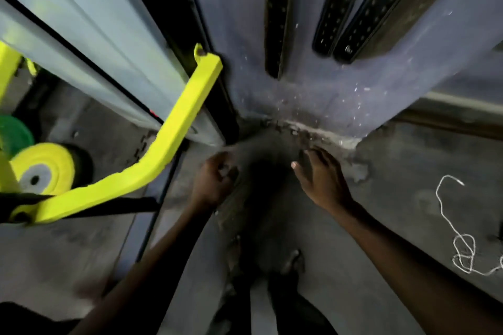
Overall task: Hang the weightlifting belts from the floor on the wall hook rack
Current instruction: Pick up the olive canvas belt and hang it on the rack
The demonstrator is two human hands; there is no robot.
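- The view looks steeply down at the foot of a grey-blue wall [340, 95], where it meets a worn, dusty floor [408, 171].
- Three dark weightlifting belts [343, 8] hang flat against the wall at the far side — long straps with rows of punched holes, their lower ends free above the floor.
- One belt hangs alone in the middle; the other two hang just beside each other to the right, partly overlapping.
- The left hand [215, 179] is low near the wall's base, its fingers curled into a loose fist; whether it grips anything cannot be told through the blur.
- The right hand [318, 177] is beside it, a little apart, open with fingers spread and pointing at the wall's foot, holding nothing.
- Between and below the hands lies a dark, blurred shape on the floor — too smeared to name.
- To the left a bright yellow metal bar [163, 149] bends across the view, with yellow and green weight plates [40, 168] beyond it.
- A white cord [460, 242] lies in loops on the floor at the right.
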